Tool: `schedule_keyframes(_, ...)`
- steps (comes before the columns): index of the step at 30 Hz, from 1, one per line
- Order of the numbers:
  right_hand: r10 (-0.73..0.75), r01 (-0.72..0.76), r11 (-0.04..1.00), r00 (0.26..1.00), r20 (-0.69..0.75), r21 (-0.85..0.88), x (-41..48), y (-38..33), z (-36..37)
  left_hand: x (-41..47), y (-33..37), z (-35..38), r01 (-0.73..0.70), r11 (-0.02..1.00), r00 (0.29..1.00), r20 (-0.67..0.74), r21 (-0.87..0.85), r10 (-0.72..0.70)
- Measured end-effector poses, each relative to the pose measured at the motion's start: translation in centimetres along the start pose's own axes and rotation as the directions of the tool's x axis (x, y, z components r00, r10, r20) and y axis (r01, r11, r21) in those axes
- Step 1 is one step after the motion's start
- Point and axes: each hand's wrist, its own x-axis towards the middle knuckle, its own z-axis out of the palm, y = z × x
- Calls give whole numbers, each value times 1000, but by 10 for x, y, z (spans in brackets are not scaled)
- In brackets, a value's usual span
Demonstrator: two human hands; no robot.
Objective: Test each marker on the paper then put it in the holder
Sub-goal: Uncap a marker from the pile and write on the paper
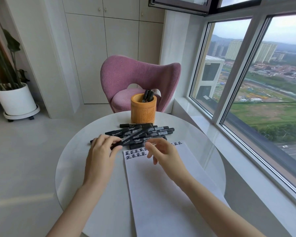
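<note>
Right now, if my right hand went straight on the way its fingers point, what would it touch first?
Probably the marker your left hand holds: your right hand points up-left at it. The marker pile lies right behind, and depth is unclear.

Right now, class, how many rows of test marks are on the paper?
2. One row runs across the top of the paper, partly hidden by the right hand; a shorter row sits directly below, at left.

Pink chair (140,82) behind round white table (72,168), cream cabinets (109,40), potted plant (12,93), daylit windows (263,82)
</note>
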Motion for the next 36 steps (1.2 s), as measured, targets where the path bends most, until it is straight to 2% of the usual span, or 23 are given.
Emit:
schedule_keyframes(3,5,-11,992,999,53,125,-4,-9,1,-11,21,1,-188,982,977,97,-17,188)
schedule_keyframes(5,-13,9,990,1000,26,140,-6,-10,1,-21,34,4,-231,970,953,187,-71,241)
schedule_keyframes(10,-57,55,974,998,3,219,-11,-9,-3,-34,56,2,-59,957,948,285,-286,143)
schedule_keyframes(16,-126,108,973,989,78,205,-19,-8,-6,-33,63,4,56,957,913,403,-286,67)
schedule_keyframes(20,-139,108,971,981,138,215,-23,-11,-9,-35,65,2,20,960,909,405,-280,100)
schedule_keyframes(22,-140,97,965,977,163,244,-25,-10,-10,-35,66,-2,30,951,905,413,-306,104)
schedule_keyframes(27,-160,109,964,967,201,243,-28,-12,-13,-37,62,-4,186,863,864,496,-469,83)
schedule_keyframes(31,-130,98,954,987,98,282,-23,-6,-16,-37,62,-5,179,872,861,502,-456,85)
schedule_keyframes(36,-15,76,931,985,-172,356,-6,-7,-44,-41,56,-3,268,824,858,513,-499,32)
